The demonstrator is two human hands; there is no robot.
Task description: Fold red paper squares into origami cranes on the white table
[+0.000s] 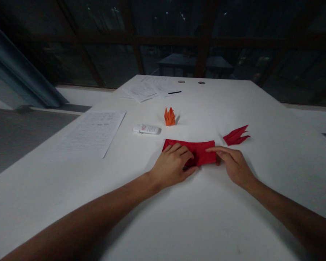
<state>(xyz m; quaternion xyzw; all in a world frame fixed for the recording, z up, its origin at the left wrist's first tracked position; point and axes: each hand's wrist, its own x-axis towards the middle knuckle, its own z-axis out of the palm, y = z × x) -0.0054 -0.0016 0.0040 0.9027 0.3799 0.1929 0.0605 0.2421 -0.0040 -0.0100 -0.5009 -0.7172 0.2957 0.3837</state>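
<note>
A red sheet of paper [199, 150], folded into a long strip, lies flat on the white table [179, 210]. My left hand [172, 165] rests on its left half, fingers curled and pressing down on the paper. At the strip's right end my right hand [233, 163] has its fingers stretched over the paper's edge. Both hands touch the paper and it stays on the table.
A folded red paper figure [236, 135] lies to the right, an orange folded figure [169, 116] stands behind, with a white tube [147, 129] beside it. A printed sheet [91, 132] lies at left, and more papers [149, 88] and a dark pen [175, 92] farther back.
</note>
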